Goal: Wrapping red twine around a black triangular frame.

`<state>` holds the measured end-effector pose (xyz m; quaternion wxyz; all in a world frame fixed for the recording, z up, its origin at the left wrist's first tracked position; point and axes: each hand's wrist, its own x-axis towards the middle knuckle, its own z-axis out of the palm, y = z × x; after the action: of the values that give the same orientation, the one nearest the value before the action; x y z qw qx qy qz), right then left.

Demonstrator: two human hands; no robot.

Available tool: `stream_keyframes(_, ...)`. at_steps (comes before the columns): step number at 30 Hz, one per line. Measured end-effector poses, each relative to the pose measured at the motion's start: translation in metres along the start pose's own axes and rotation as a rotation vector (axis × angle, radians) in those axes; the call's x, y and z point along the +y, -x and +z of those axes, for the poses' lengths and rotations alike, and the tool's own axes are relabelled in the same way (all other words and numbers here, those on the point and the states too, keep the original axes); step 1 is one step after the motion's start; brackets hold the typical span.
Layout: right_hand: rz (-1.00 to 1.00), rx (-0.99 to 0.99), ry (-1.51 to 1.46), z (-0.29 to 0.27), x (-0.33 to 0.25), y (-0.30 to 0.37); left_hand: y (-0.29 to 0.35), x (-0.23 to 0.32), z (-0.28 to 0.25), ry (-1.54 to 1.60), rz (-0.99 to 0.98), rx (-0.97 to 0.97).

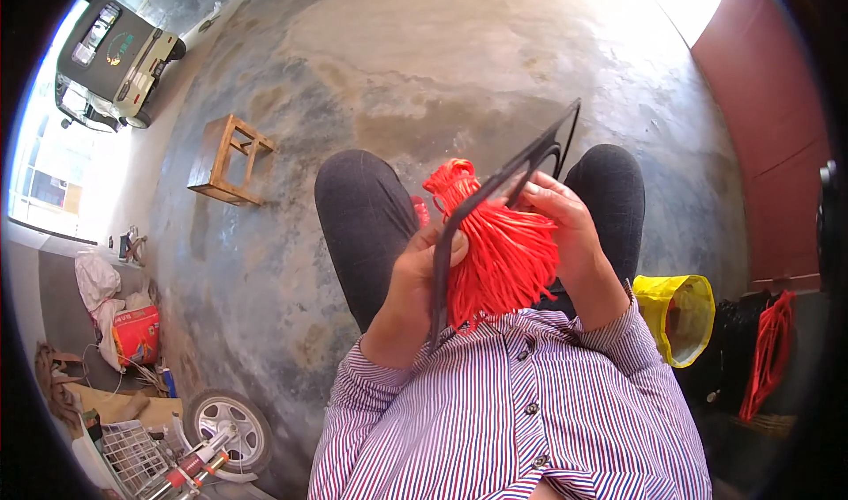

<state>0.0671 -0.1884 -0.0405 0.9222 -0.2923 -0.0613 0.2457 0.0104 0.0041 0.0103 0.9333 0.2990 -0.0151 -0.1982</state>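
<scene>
Over my lap is a bundle of bright red cords (503, 257), gathered and looped at its top, with loose ends fanned out below. My left hand (408, 279) is closed on the bundle's left side, its thumb lying on the cords. A long black strap (452, 226) crosses in front of the bundle, running past my left thumb and up to a looped far end. My right hand (565, 222) is at the bundle's upper right, with its fingers pinched on the black strap. The cords partly hide the fingers of both hands.
A yellow bag (647, 310) stands at my right, beside more red cords (767, 354). Ahead on the left is a wooden stool (212, 169) on the concrete floor. A wheel (231, 425) and a white basket (132, 451) are lower left; a three-wheeled vehicle (132, 45) is farther off.
</scene>
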Motion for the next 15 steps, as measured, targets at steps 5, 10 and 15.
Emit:
stream_keyframes(5,0.291,-0.128,-0.484,0.037,0.004,0.006,0.007,-0.019,-0.018,0.257,-0.107,-0.013)
stream_keyframes(10,0.197,-0.178,-0.340,0.009,0.011,-0.013,-0.001,-0.017,0.011,0.272,-0.100,0.270)
stream_keyframes(15,-0.078,0.039,-0.265,-0.032,0.014,-0.010,0.004,-0.007,-0.004,-0.090,-0.130,-0.106)
